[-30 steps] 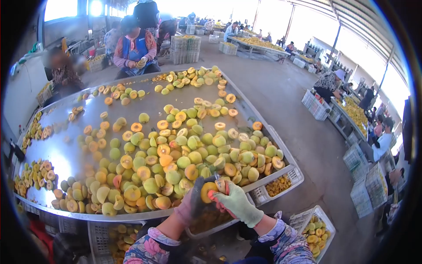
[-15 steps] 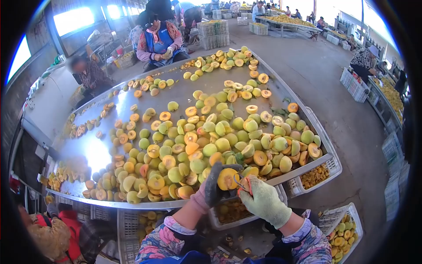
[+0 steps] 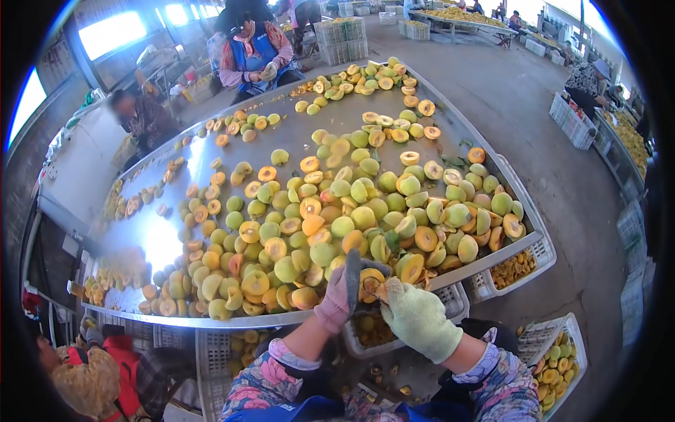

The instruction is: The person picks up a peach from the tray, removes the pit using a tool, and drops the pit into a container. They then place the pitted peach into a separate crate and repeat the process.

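My left hand (image 3: 340,294), in a pink and dark grey glove, grips a cut peach half (image 3: 368,280) just over the front rim of the metal table. My right hand (image 3: 422,321) wears a pale green knit glove and is closed on a small pitting tool (image 3: 380,292) with a curved metal end. That end is against the cut face of the peach half, partly covered by my fingers. Beyond both hands lies a pile of peach halves (image 3: 322,254), some cut side up, others showing green-yellow skin.
The metal table (image 3: 485,261) has a raised rim. Under it sit white crates (image 3: 218,373) of fruit, with another crate (image 3: 576,352) at the lower right. Co-workers sit at the far edge (image 3: 256,56), left side (image 3: 144,119) and lower left (image 3: 91,380).
The tool's curved end has gone from the edge of the peach half onto its cut face. The peach half has turned in my left hand. The view has shifted slightly.
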{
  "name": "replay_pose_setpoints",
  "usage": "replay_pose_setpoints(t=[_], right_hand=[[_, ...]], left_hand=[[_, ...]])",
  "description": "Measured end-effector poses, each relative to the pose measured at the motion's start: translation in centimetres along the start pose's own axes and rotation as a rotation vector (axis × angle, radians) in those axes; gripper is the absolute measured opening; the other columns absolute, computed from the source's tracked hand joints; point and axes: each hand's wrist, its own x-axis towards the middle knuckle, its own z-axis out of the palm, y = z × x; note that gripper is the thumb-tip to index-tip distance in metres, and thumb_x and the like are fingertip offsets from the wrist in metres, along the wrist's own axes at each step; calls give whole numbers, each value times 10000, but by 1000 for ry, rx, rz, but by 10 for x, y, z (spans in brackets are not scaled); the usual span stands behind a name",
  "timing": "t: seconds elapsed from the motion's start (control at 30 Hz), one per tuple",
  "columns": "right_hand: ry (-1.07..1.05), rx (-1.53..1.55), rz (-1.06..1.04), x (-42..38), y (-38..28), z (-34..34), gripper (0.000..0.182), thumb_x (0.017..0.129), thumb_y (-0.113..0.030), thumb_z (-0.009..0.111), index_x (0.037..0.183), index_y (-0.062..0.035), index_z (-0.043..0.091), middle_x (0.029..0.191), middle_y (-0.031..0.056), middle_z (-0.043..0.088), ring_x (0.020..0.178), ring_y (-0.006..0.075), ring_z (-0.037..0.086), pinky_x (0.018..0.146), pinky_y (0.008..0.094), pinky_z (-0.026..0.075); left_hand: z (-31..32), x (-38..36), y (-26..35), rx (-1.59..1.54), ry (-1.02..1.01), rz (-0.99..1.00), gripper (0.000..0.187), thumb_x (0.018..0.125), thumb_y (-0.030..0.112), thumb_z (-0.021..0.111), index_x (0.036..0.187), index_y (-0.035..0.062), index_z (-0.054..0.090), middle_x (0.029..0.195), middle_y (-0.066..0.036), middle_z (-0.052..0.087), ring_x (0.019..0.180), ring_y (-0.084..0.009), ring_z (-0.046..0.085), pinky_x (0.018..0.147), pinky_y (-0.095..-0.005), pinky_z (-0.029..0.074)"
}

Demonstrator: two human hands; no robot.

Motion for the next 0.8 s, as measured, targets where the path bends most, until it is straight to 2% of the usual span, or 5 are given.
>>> replay_pose_setpoints(t=[0.27, 0.53, 0.6, 0.7, 0.8], right_hand=[[-88, 247, 53, -4, -1, 9, 238, 898, -189, 610, 1016, -6, 512, 763, 203, 664, 658, 365, 678, 558, 457, 542], [-533, 1172, 623, 9, -9, -21, 251, 965, -231, 585, 1072, -56, 440, 767, 51, 583, 566, 89, 532, 475, 258, 453], [-525, 1149, 620, 9, -10, -19, 257, 961, -224, 586, 1086, -51, 442, 758, 54, 584, 563, 98, 542, 477, 266, 460], [-495, 997, 542, 6, -9, -6, 267, 956, -212, 584, 1111, -43, 447, 738, 54, 583, 560, 109, 556, 481, 275, 472], [-376, 746, 356, 0, -1, 7, 273, 954, -203, 579, 1129, -37, 453, 720, 51, 580, 563, 110, 564, 488, 280, 481]], left_hand=[[-5, -1, 7, 254, 10, 47, 430, 874, 412, 741, 1065, 30, 685, 933, -86, 743, 855, -188, 714, 839, -307, 556], [3, -2, 14, -312, 25, -97, 536, 900, 462, 717, 1150, -9, 664, 999, -92, 726, 936, -148, 684, 851, -314, 556], [4, -1, 13, -442, 49, -199, 551, 900, 465, 718, 1161, -17, 659, 1014, -92, 721, 949, -146, 677, 859, -316, 554], [1, 0, 3, 241, 97, 348, 453, 939, 397, 677, 1157, 1, 653, 1018, -103, 731, 923, -171, 689, 846, -325, 557], [-6, 1, 7, 66, -14, 211, 409, 931, 385, 682, 1117, 22, 654, 1013, -98, 735, 885, -195, 703, 810, -332, 565]])
